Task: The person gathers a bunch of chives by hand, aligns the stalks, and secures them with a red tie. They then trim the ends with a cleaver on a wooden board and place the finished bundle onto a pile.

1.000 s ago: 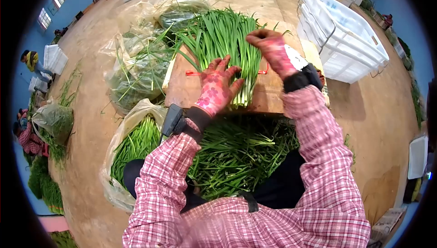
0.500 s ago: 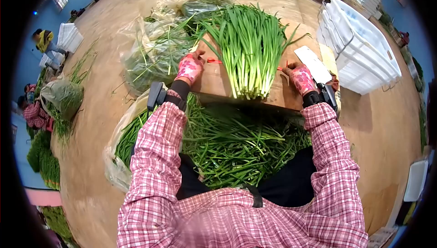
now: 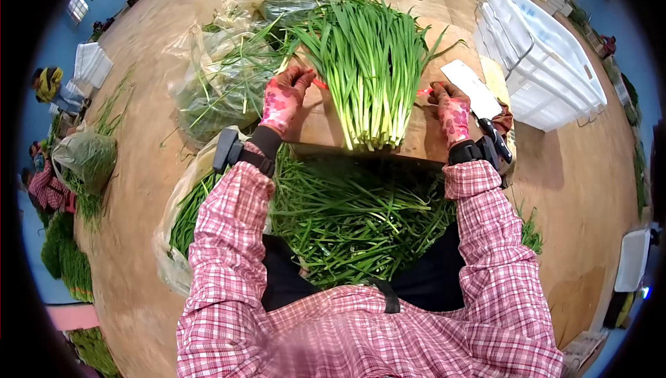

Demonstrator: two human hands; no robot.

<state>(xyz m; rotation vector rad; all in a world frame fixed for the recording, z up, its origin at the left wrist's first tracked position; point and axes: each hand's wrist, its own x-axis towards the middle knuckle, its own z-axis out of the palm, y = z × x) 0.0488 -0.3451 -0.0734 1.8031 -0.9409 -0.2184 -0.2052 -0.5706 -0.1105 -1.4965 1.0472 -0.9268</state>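
A bunch of garlic chives lies on a brown board, its pale cut ends toward me. A red tie shows on both sides of the bunch; its middle is hidden by the stems. My left hand, in a pink patterned glove with bare fingertips, pinches the tie's left end. At the other side my right hand, gloved alike, is closed on the right end. Just right of that hand lies a cleaver with a black handle.
Clear plastic bags of greens stand left of the board. Loose green leaves fill the space below it, between my legs. Stacked white crates stand at the right. People work at the far left.
Both hands have lifted the ends of the red tie slightly off the board, beside the bunch. The whole view has shifted a little, and more of the cleaver's handle shows.
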